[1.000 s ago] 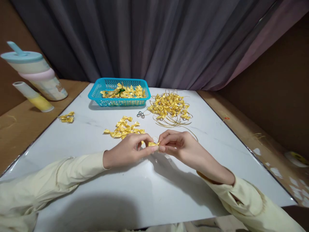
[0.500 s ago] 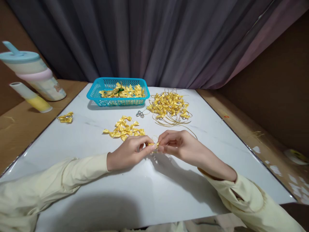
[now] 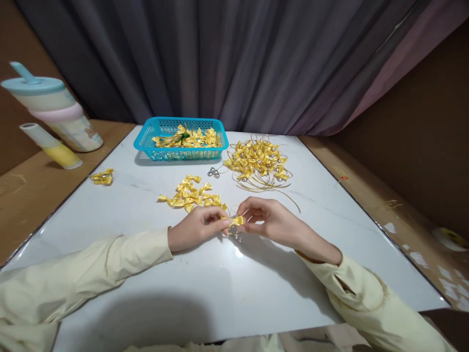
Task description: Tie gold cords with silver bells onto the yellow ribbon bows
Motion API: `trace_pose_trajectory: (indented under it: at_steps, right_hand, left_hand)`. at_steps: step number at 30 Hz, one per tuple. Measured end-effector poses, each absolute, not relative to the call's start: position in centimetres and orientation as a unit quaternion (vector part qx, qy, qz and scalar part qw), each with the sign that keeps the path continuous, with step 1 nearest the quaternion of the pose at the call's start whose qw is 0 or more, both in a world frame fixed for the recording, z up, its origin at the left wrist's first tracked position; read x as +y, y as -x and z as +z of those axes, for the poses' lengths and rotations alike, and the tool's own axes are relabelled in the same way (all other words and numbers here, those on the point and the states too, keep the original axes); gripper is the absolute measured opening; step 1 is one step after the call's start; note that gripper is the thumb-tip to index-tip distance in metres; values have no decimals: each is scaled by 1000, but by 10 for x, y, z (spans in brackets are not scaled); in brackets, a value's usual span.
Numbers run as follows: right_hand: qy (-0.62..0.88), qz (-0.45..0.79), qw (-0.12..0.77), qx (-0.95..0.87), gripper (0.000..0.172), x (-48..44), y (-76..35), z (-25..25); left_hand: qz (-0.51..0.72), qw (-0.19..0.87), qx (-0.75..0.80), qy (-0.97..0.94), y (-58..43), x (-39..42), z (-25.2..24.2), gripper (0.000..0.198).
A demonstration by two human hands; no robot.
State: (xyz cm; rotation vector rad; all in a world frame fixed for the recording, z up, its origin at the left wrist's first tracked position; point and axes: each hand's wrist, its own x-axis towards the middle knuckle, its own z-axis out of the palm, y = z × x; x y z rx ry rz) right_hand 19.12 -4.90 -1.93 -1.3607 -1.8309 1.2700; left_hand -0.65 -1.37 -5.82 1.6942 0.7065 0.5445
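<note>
Work surface: white marbled tabletop (image 3: pixel 220 298), spanning the lower and middle frame.
Sleeves (image 3: pixel 139 254): cream, entering from the lower left and lower right.
Left hand (image 3: pixel 198 227): centre of frame, thumb and fingers pinching a yellow bow (image 3: pixel 237 221) at its left end.
Right hand (image 3: pixel 273 217): just right of centre, fingertips set narrowly about the bow's right end; whether they grip cannot be told.
Held bow: at frame centre, above the tabletop; a silvery bit beneath it is too small to make out.
Loose bows (image 3: pixel 188 194): scattered just beyond the left hand.
Small bundle (image 3: pixel 102 177): yellow, near the table's left edge.
Silvery pieces (image 3: pixel 213 172): clustered between loose bows and pile.
Corded pile (image 3: pixel 256 159): yellow bows with silvery pieces and gold cords, right of upper centre.
Blue basket (image 3: pixel 142 142): upper centre-left, holding more yellow bows.
Tumbler (image 3: pixel 60 115): left of frame, pale blue lid.
Curtain (image 3: pixel 183 58): grey-purple folds across the top.
</note>
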Motion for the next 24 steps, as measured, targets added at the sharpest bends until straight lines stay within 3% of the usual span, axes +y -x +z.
trace_pose_trajectory:
  at_steps: [13,24]
  right_hand:
    - [478,291,245,-792,19,-56,-189,-18]
    - [488,320,267,-767,16,-57,-187,-18]
  left_hand:
    - [241,616,295,-690,5,-13,-58,25]
    - [248,618,270,-695,5,-12,-61,24]
